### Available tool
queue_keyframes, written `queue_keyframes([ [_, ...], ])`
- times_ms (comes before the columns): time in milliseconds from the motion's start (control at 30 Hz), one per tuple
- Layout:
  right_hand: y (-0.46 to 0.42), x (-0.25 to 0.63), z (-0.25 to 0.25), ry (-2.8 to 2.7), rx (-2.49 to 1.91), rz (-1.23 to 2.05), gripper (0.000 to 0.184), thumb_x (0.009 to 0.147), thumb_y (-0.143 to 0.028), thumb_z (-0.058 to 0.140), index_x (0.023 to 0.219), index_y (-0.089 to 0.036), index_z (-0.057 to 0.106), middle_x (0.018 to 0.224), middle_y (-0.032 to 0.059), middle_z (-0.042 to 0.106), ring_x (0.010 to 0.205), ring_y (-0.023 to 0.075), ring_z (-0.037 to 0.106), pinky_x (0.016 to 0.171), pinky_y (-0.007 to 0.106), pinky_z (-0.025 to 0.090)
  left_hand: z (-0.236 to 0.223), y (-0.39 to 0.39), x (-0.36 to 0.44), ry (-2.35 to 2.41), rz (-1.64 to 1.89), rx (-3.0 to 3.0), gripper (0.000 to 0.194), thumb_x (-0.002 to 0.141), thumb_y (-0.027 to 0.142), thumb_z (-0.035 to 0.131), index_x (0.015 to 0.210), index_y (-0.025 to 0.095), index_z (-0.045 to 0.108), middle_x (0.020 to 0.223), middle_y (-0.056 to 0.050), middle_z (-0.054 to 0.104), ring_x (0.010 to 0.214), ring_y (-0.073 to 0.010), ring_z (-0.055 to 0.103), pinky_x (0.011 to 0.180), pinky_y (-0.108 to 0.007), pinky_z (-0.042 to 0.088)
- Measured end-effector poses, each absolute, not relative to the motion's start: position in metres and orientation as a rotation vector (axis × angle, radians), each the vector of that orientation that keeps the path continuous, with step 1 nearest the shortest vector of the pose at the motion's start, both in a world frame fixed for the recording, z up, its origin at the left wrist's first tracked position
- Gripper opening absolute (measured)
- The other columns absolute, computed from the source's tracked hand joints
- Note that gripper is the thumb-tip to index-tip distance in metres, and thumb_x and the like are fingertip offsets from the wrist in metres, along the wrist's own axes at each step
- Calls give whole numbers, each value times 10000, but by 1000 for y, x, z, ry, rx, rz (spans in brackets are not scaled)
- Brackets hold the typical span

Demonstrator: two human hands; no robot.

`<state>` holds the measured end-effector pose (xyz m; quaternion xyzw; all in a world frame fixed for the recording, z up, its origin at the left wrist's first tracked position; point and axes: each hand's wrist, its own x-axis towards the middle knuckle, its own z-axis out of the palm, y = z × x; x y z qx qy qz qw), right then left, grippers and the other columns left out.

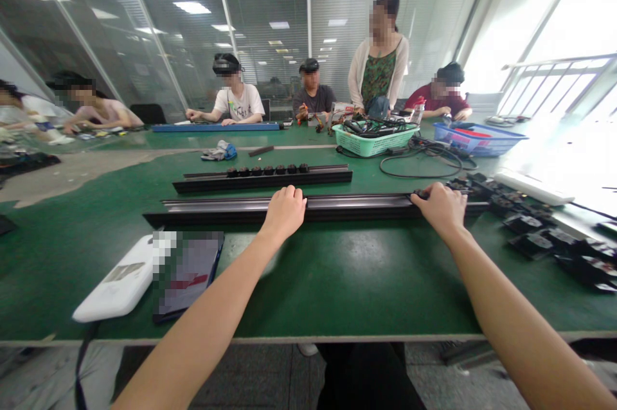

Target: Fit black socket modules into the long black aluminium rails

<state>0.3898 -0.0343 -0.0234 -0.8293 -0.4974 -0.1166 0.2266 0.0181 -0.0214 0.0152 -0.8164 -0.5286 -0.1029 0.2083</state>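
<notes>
A long black metal rail (357,205) lies across the green table (337,281) in front of me. My left hand (285,209) rests on its middle with the fingers curled over the top edge. My right hand (441,205) grips the rail near its right end, where a small black part sits under the fingertips. A second black rail (207,181) lies just behind, with several black socket modules (267,169) set in it.
A white device (120,281) and a phone (186,275) lie near the front edge at left. Loose black modules (544,240) crowd the right side. A green basket (373,139), a blue tray (477,139) and cables sit farther back. Several people sit or stand across the table.
</notes>
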Motion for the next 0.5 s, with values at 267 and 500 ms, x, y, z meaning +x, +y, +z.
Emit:
queue_keyframes([
  [267,-33,391,-24,-1372,-2283,-320,463,853,-505,558,1067,-113,681,1132,211,683,1128,375,566,1047,531,347,15,-22,18,-1476,-282,-2273,328,1050,269,379,1143,77,628,1088,-171,636,1028,-285,611,880,-386,462],
  [500,-34,394,-24,-1348,-2318,-328,451,858,-477,549,1080,-103,671,1145,226,672,1132,371,556,1054,547,335,16,-22,18,-1470,-282,-2263,334,1053,268,360,1128,87,631,1091,-165,643,1021,-280,611,881,-385,468],
])
